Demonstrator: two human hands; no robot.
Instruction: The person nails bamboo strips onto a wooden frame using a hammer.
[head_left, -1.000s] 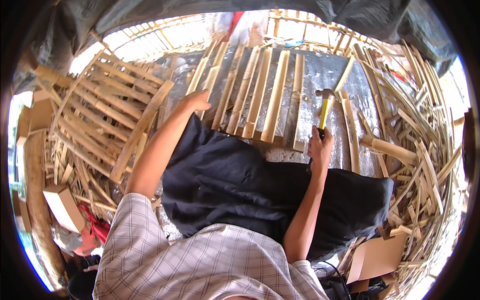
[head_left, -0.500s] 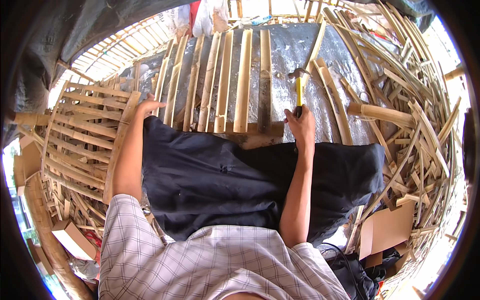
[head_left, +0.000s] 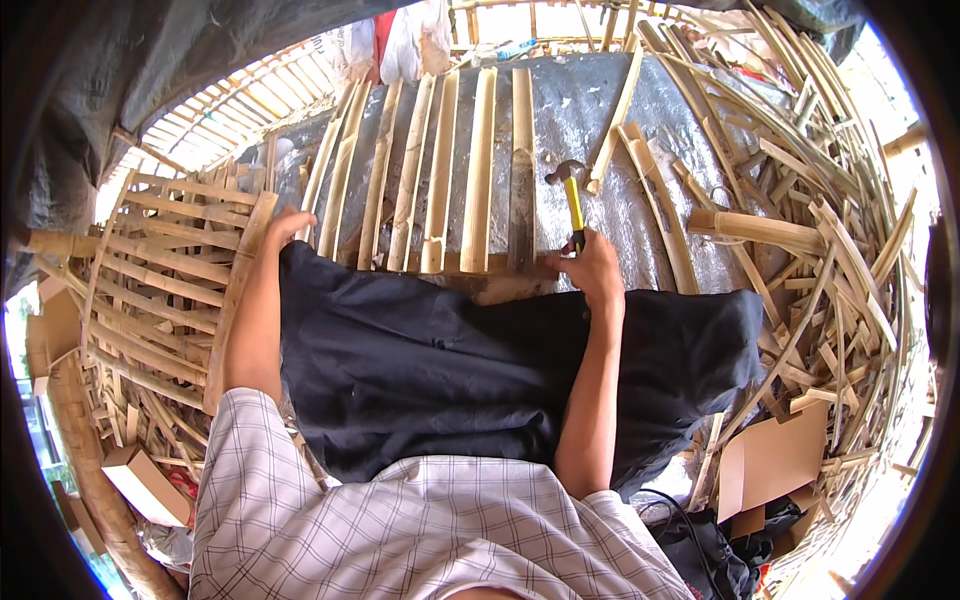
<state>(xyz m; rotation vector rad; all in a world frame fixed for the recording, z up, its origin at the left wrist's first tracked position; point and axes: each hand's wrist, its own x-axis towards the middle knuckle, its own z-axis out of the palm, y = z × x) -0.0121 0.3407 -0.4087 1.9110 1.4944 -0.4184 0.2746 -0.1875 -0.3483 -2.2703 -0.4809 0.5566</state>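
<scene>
My right hand [head_left: 597,270] is closed round the black grip of a claw hammer [head_left: 574,200] with a yellow shaft. Its head points away from me, right of the row of slats. The fingertips on its left side come close to the lower end of a darker split-bamboo slat [head_left: 522,170]. At the far left of the row, my left hand [head_left: 288,225] grips the near end of the outermost bamboo slat [head_left: 328,165]; some of its fingers are hidden. Several slats lie side by side, their near ends on a wooden crosspiece [head_left: 500,288].
Black cloth [head_left: 430,370] covers my lap. A bamboo rack [head_left: 165,270] stands at the left. Loose slats [head_left: 655,200] lie on the grey sheet [head_left: 590,100]. Bamboo offcuts [head_left: 840,290] and a thick bamboo piece [head_left: 760,230] crowd the right, above a cardboard box [head_left: 770,455].
My right hand has moved left and toward me with the hammer, nearing the darker slat's end. My left hand has shifted slightly toward me at the outermost slat.
</scene>
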